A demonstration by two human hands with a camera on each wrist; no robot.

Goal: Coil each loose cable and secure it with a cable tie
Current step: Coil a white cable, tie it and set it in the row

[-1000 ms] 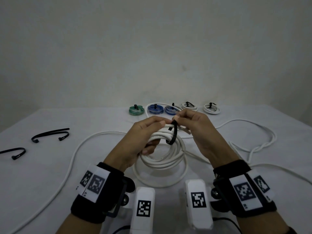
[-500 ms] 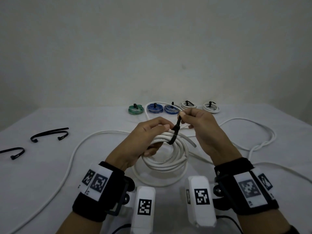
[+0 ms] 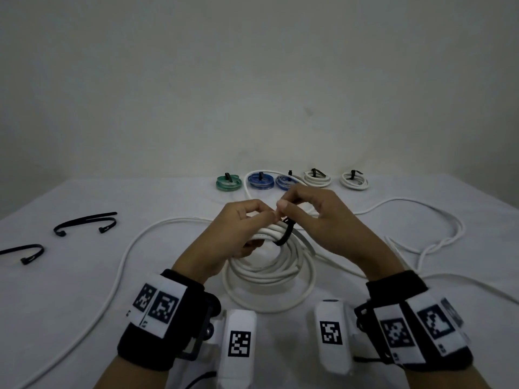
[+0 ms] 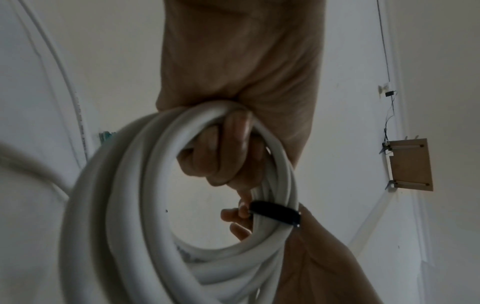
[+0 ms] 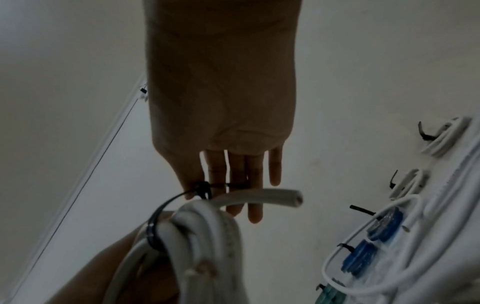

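A white cable coil [image 3: 269,276] is lifted at its far side, its near side low over the table. My left hand [image 3: 247,228] grips the top of the coil, fingers [image 4: 228,156] curled through its centre. A black cable tie [image 3: 286,234] loops around the bundled turns just right of that grip. My right hand [image 3: 297,209] pinches the tie near its head [image 5: 202,191] between thumb and forefinger, the other fingers straight. The cut cable end [image 5: 285,198] sticks out beside the tie. In the left wrist view the tie [image 4: 275,214] lies across the turns.
Tied coils line the table's far edge: a green one [image 3: 229,183], two blue [image 3: 260,181], two white [image 3: 317,179]. Spare black ties [image 3: 84,221] lie at the left. Loose white cable [image 3: 421,209] trails across the cloth on both sides of the coil.
Half a second ago my right hand had drawn the tie's tail upward; it has now come back down to the left hand's fingertips. The left hand has kept its grip on the coil.
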